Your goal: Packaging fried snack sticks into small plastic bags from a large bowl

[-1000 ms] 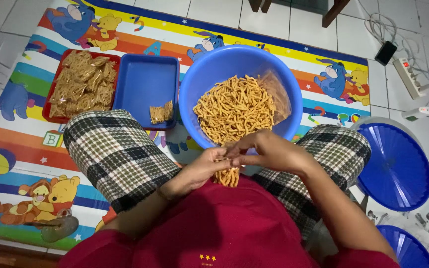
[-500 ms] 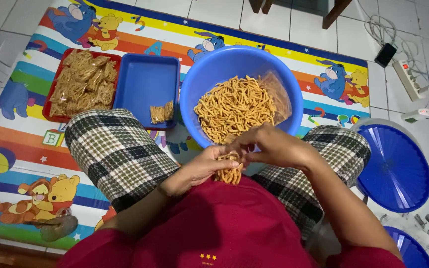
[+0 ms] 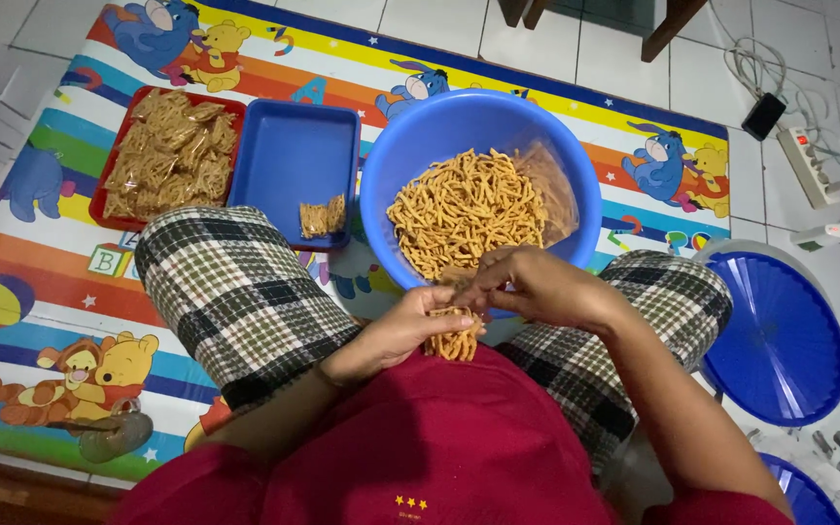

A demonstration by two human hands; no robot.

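A small bundle of snack sticks [image 3: 455, 342] is being pinched btwn both hands, just above the lap, at the near rim of the blue basin [image 3: 386, 185]. Left hand [image 3: 396, 331] is being closed under the bundle; right hand [image 3: 537, 285] is being curled over its top w/ fingertips pressed together. More sticks are being held in the basin. A blue tray [image 3: 284, 156] and red tray [image 3: 99, 199] are lying on the mat [image 3: 41, 272], left of the basin.

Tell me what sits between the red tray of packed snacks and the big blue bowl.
In the head view, a blue tray lies between the red tray and blue bowl.
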